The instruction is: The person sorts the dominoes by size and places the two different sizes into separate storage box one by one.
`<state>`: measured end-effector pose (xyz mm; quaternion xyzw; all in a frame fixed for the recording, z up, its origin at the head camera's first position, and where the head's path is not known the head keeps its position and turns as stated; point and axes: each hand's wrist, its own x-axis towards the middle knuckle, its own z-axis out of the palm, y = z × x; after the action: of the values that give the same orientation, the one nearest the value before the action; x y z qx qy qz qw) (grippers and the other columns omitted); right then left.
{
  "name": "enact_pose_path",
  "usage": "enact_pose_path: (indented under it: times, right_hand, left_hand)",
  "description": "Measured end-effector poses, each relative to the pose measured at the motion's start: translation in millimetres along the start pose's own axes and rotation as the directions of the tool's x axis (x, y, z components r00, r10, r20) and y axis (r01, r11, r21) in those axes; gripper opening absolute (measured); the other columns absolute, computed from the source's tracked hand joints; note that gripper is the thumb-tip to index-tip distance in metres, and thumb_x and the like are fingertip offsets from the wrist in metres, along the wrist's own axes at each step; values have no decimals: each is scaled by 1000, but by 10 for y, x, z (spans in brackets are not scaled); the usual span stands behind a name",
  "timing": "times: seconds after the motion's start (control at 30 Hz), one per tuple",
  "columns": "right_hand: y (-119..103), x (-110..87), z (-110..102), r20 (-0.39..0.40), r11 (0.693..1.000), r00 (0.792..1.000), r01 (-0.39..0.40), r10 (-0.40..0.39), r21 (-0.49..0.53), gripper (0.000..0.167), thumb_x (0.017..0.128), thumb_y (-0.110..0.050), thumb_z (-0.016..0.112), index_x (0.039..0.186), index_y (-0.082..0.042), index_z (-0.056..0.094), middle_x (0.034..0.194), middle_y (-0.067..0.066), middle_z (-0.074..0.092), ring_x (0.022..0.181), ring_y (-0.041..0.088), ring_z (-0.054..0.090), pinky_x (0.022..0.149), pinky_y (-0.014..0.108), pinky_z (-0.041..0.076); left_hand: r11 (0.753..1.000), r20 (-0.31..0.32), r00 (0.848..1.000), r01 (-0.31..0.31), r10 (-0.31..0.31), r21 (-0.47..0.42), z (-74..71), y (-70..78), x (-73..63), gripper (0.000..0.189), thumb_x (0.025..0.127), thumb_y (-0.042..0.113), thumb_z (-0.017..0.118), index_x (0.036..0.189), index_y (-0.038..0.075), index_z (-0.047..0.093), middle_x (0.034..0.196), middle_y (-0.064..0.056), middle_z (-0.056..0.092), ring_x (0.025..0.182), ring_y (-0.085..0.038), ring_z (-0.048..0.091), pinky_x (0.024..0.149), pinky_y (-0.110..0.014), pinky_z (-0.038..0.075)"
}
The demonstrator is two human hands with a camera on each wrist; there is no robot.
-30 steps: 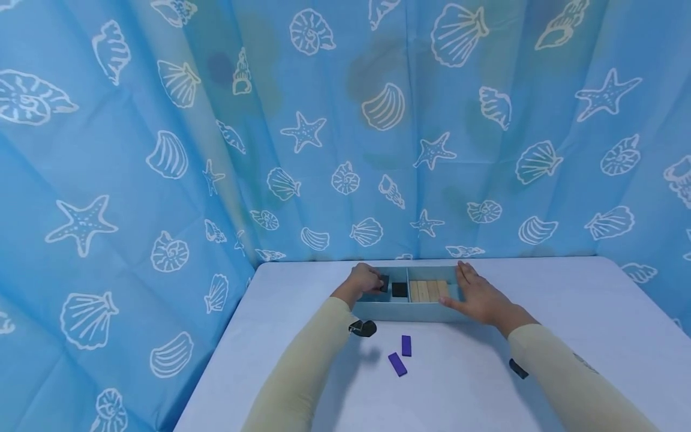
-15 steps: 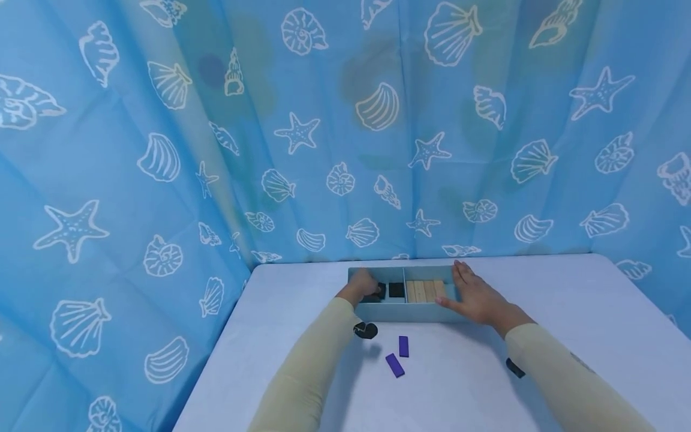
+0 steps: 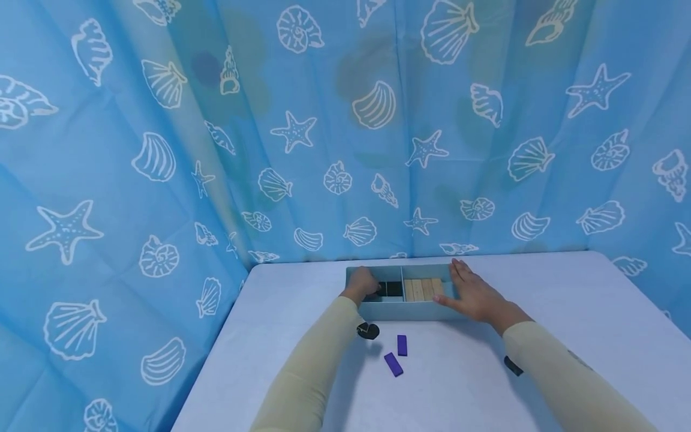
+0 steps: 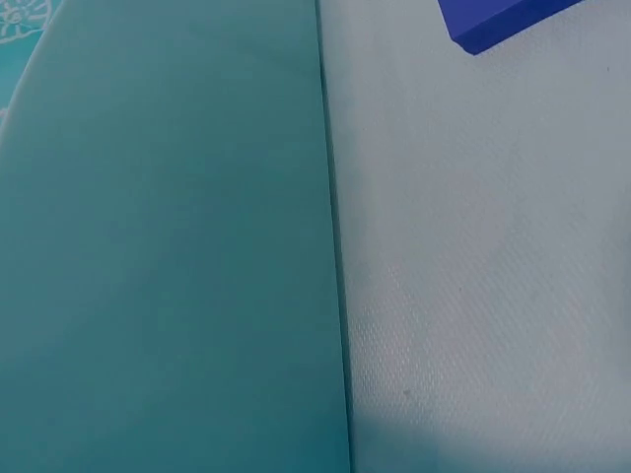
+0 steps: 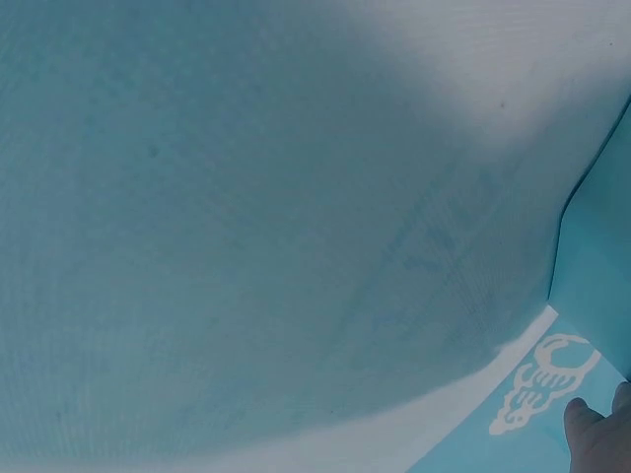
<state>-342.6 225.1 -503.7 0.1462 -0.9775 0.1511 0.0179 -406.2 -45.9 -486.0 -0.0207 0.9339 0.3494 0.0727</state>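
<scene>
A light-blue box (image 3: 412, 311) with two compartments stands near the table's far edge. My left hand (image 3: 361, 283) reaches into its left compartment, fingers curled at a black block (image 3: 381, 289); the fingertips are partly hidden. Close beside that block lies another black block (image 3: 395, 289). In the right compartment, several pale wooden blocks (image 3: 423, 290) stand side by side. Across the box's right end rests my right hand (image 3: 475, 295), fingers straight and thumb spread toward the front wall. The left wrist view shows the box's outer wall (image 4: 197, 246); fingertips (image 5: 590, 434) appear in the right wrist view.
Two purple blocks (image 3: 393, 364) lie on the white table (image 3: 442, 384) in front of the box. A blue shell-patterned curtain (image 3: 324, 120) hangs behind the table and along its left side.
My left hand has lowered the black block into the left compartment, and it now sits against the other black block. My right hand stays at the box's right end.
</scene>
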Motion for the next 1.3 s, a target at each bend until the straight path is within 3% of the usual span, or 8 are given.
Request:
enact_pose_path:
  times: [0.3,0.47,0.7,0.97,1.17,1.3]
  right_hand:
    - [-5,6,-16,9,1000,1000,2,-2,-5,108,89,-71,46,151,10,8,158,27,2,144,45,4,112,59,12]
    - [-17,2,-42,-7,1000,1000,4,-4,-21,107,90,-69,47,150,11,10,158,27,4,144,45,6,112,58,13]
    - [-34,-10,-30,-1,1000,1000,-7,7,-19,107,90,-68,48,150,12,11,158,28,5,144,45,5,113,58,12]
    - [-1,22,13,9,1000,1000,-16,16,-26,108,90,-70,46,150,11,9,158,28,3,144,45,3,112,58,12]
    - [-20,13,-6,9,999,1000,-14,15,-37,108,89,-71,45,150,11,9,158,28,4,143,46,5,112,59,12]
    - [-56,16,-29,-1,999,1000,-1,1,-36,107,90,-69,47,149,12,11,157,29,5,143,46,6,112,59,13]
  left_hand:
    - [1000,1,1000,-5,5,-2,18,-12,23,26,87,9,73,107,-4,64,91,-9,65,83,-22,64,81,-38,53]
    - [998,-15,1000,-23,23,58,12,9,37,34,88,10,73,115,-4,61,99,-11,65,87,-22,61,81,-36,52]
    - [997,15,999,-34,33,76,-6,2,23,32,90,10,70,116,-5,61,91,-9,63,84,-22,61,77,-35,53]
    - [999,48,999,-15,13,48,-81,-5,33,6,88,2,62,94,-1,63,79,-9,56,73,-24,55,68,-35,47]
    - [1000,76,997,-14,14,5,-149,-16,27,13,88,3,62,101,-1,61,81,-9,57,74,-24,55,70,-36,47]
    - [991,132,990,-26,43,-130,-224,-11,-7,14,91,2,61,103,-5,63,83,-10,61,75,-24,61,72,-36,54]
